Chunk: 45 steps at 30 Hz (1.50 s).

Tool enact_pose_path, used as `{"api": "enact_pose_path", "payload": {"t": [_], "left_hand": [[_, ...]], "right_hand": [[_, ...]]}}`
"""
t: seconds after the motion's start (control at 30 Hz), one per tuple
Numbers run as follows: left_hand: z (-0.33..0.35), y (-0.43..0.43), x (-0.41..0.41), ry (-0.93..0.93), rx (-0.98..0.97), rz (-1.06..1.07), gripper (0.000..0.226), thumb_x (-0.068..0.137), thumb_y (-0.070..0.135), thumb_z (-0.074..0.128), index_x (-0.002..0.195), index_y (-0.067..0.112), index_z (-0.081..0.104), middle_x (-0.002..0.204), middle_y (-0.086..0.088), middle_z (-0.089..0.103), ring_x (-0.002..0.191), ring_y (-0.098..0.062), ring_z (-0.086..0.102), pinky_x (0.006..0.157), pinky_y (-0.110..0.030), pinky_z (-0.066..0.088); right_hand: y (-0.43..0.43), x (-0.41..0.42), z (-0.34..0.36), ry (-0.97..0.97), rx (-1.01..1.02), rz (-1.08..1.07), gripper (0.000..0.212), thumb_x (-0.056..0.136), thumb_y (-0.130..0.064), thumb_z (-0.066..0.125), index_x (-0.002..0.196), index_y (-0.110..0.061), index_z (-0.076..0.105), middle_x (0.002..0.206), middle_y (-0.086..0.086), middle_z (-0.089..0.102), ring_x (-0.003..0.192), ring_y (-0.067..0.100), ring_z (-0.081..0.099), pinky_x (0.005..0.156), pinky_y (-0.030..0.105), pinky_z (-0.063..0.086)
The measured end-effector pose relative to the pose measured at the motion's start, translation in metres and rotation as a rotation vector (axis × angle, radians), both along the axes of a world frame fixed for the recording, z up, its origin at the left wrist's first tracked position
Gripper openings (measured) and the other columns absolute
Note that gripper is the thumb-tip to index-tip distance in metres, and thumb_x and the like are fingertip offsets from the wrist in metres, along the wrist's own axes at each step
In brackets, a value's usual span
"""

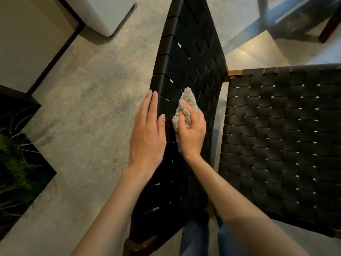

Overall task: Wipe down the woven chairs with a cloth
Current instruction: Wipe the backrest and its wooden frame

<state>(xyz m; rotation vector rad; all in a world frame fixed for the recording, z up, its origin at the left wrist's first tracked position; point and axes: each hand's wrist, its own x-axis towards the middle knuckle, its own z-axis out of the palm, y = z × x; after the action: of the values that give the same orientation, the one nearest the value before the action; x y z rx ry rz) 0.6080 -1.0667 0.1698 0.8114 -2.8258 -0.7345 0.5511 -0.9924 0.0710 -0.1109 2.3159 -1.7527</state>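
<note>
1. Head view, where the work is: the woven backrest (190, 52) of a dark chair runs from the top centre of the frame down to the bottom centre. Its woven seat (280, 141) fills the right side, and a bit of wooden frame (235, 72) shows where the two meet.
2. Head view, the cloth: a small, pale, fluffy cloth (188, 99) lies bunched against the backrest just right of frame centre, its tip poking out above the fingers.
3. Head view, the hands: the right hand (191, 133) grasps the cloth, with fingers and thumb curled over it and pressing it onto the straps. The left hand (147, 130) holds nothing. Its fingers are straight and together, lying flat along the backrest's left edge, just beside the cloth.
4. Handling, as a judgement: the cloth looks soft, light and limp, so it likely needs to be kept wadded under the palm to pass on pressure. A loose corner could snag in the small gaps between straps.
5. Handling the chair, also a judgement: the straps look taut but slightly yielding, and smooth enough for the cloth to glide. The backrest may flex or tip under a push, so its rigid side edge, where the left hand lies, seems the sensible place to steady it.
6. Head view, surroundings: a speckled floor (96, 89) spreads to the left, a dark planter (20, 157) with grass sits at the left edge, and a second chair (295, 21) stands blurred at the upper right.
</note>
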Motion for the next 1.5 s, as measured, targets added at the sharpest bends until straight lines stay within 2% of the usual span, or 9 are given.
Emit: {"api": "enact_pose_path", "payload": {"t": [0.2,0.33,0.4,0.6,0.83,0.9,1.03,1.27,1.5], "left_hand": [[-0.007,0.001,-0.004,-0.009,-0.117,-0.102,0.056,0.102,0.025,0.033,0.151,0.022,0.006,0.160,0.006,0.002,0.147,-0.010,0.007,0.116,-0.022,0.009],[-0.010,-0.001,-0.003,0.011,-0.102,-0.097,0.055,0.103,0.023,0.033,0.152,0.024,0.009,0.160,0.010,0.003,0.146,-0.010,0.010,0.112,-0.008,0.006],[-0.012,-0.003,-0.002,0.032,-0.082,-0.094,0.054,0.103,0.021,0.034,0.152,0.025,0.011,0.160,0.012,0.006,0.146,-0.009,0.011,0.109,-0.001,0.004],[-0.012,-0.003,-0.003,0.053,-0.090,-0.089,0.053,0.103,0.019,0.035,0.152,0.022,0.015,0.160,0.011,0.009,0.146,-0.008,0.013,0.117,-0.014,0.011],[-0.007,-0.001,-0.002,0.031,-0.074,-0.076,0.053,0.103,0.021,0.034,0.152,0.024,0.013,0.159,0.012,0.008,0.146,-0.009,0.014,0.113,-0.008,0.008],[-0.006,0.000,-0.002,0.031,-0.084,-0.080,0.053,0.103,0.021,0.034,0.152,0.024,0.013,0.159,0.012,0.009,0.145,-0.007,0.014,0.115,-0.014,0.011],[-0.005,-0.001,-0.002,0.014,-0.080,-0.066,0.056,0.102,0.023,0.038,0.152,0.024,0.013,0.159,0.012,0.008,0.145,-0.007,0.013,0.105,0.002,0.003],[-0.007,-0.003,-0.002,0.041,-0.063,-0.066,0.058,0.101,0.022,0.042,0.151,0.026,0.015,0.159,0.014,0.009,0.144,-0.003,0.012,0.101,0.006,0.002],[-0.008,-0.003,-0.003,0.080,-0.051,-0.068,0.057,0.099,0.022,0.044,0.151,0.024,0.020,0.158,0.012,0.014,0.139,0.002,0.015,0.098,0.008,0.007]], "right_hand": [[0.029,-0.018,-0.081,-0.093,0.139,-0.117,0.032,0.097,-0.028,0.052,0.127,-0.034,0.058,0.130,-0.002,0.054,0.110,0.011,0.046,0.082,-0.002,0.026],[0.054,-0.034,-0.137,-0.271,0.208,-0.139,0.036,0.100,-0.031,0.046,0.134,-0.022,0.055,0.135,0.006,0.054,0.124,0.022,0.049,0.105,0.030,0.038],[0.062,-0.040,-0.156,-0.371,0.270,-0.136,0.041,0.101,-0.034,0.042,0.140,-0.021,0.049,0.138,0.008,0.052,0.129,0.025,0.046,0.107,0.034,0.034],[0.065,-0.048,-0.153,-0.522,0.242,-0.155,0.043,0.103,-0.034,0.039,0.144,-0.023,0.041,0.142,0.006,0.048,0.132,0.025,0.043,0.109,0.035,0.032],[0.035,-0.016,-0.048,-0.272,-0.128,-0.032,0.036,0.097,-0.027,0.054,0.133,-0.032,0.051,0.123,-0.016,0.054,0.111,-0.009,0.052,0.090,0.013,0.043],[0.019,-0.008,-0.022,-0.123,-0.200,-0.007,0.033,0.096,-0.026,0.057,0.127,-0.036,0.054,0.127,-0.010,0.057,0.111,-0.007,0.054,0.090,0.014,0.045],[0.011,-0.002,-0.030,0.013,-0.108,-0.089,0.031,0.094,-0.035,0.054,0.123,-0.044,0.054,0.119,-0.014,0.058,0.112,0.010,0.055,0.093,0.030,0.046],[0.051,-0.029,-0.134,-0.350,0.166,-0.236,0.038,0.100,-0.036,0.045,0.136,-0.026,0.052,0.134,0.002,0.055,0.127,0.022,0.046,0.101,0.025,0.032],[0.057,-0.045,-0.149,-0.654,0.186,-0.347,0.049,0.097,-0.048,0.047,0.142,-0.029,0.044,0.141,0.006,0.048,0.134,0.028,0.038,0.110,0.041,0.031]]}}
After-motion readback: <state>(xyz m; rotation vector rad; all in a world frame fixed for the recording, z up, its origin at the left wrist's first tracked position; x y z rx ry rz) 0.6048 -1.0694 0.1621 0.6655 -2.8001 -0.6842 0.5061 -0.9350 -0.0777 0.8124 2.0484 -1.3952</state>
